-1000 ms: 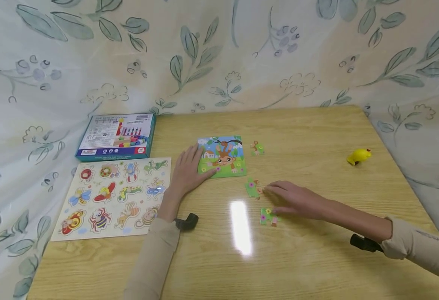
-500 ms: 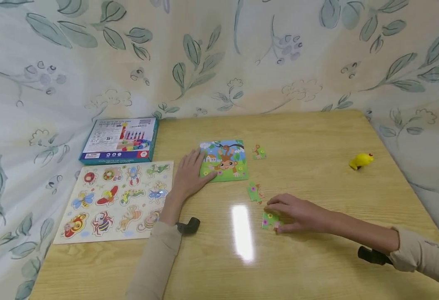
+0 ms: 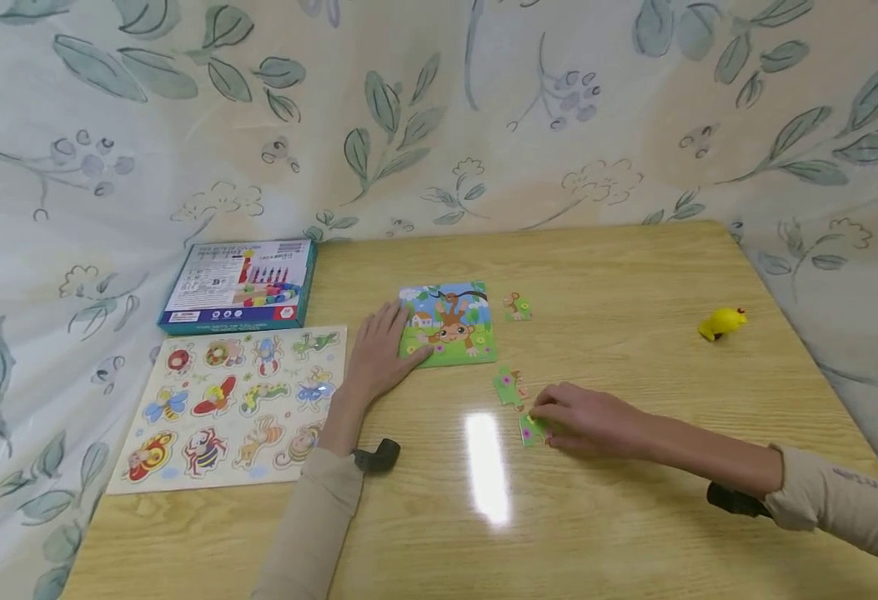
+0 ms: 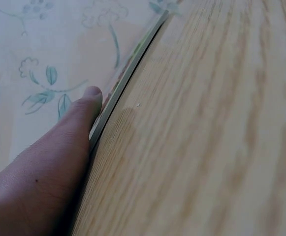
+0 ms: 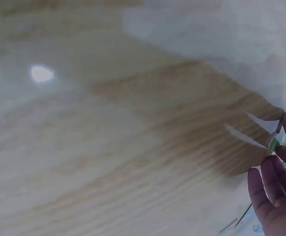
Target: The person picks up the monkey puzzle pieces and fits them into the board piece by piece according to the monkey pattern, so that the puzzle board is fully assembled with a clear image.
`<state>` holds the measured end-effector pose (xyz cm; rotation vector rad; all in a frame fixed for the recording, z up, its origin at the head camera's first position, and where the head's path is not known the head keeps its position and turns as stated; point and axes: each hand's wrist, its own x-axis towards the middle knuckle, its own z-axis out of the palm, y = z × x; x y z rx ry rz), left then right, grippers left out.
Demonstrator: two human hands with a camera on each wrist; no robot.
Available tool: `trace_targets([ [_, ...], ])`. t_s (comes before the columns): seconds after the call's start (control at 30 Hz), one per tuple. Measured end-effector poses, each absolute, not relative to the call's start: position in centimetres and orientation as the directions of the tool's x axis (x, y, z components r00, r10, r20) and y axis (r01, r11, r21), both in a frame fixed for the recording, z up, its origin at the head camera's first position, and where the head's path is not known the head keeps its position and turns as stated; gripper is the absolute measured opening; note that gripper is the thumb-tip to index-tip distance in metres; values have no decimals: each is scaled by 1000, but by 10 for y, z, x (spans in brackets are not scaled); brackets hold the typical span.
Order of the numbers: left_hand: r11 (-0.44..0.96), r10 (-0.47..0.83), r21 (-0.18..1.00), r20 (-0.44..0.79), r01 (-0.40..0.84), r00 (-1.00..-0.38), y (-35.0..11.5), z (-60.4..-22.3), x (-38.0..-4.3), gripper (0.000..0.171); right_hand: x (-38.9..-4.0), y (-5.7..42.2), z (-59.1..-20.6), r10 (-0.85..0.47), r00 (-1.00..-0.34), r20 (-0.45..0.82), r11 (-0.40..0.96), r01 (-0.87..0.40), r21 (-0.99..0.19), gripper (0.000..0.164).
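My left hand rests with relaxed fingers along the left edge of a square monkey jigsaw puzzle, its thumb over the lower left corner. In the left wrist view the thumb lies against the puzzle's edge. Nearer the front, my right hand pinches a green puzzle piece with flowers on it. The right wrist view shows that piece edge-on between thumb and fingertips. Just beyond it lies a second loose piece, and a third loose piece sits right of the puzzle.
On the left, a wooden insect peg board lies in front of a flat blue-edged box. A yellow toy stands at the far right of the wooden table. Behind hangs a leaf-patterned cloth.
My right hand has come down onto the nearest loose piece, taken hold of it and shifted it slightly left. The left hand stays on the puzzle.
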<state>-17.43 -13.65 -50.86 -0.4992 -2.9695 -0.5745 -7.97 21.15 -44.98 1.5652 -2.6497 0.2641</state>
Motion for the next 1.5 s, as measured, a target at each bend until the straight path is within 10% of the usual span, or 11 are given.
trace_targets([
  [0.63, 872, 299, 358, 148, 333, -943, -136, -505, -175, 85, -127, 227, -445, -799, -588, 125, 566, -806, -171, 34],
  [0.83, 876, 303, 349, 141, 334, -942, -136, -506, -174, 85, -121, 222, -445, -697, -711, 93, 673, -693, -257, 27],
  [1.5, 834, 317, 429, 144, 348, -937, -139, -503, -172, 98, -102, 209, -437, -641, -767, -15, 753, -626, -201, 36],
])
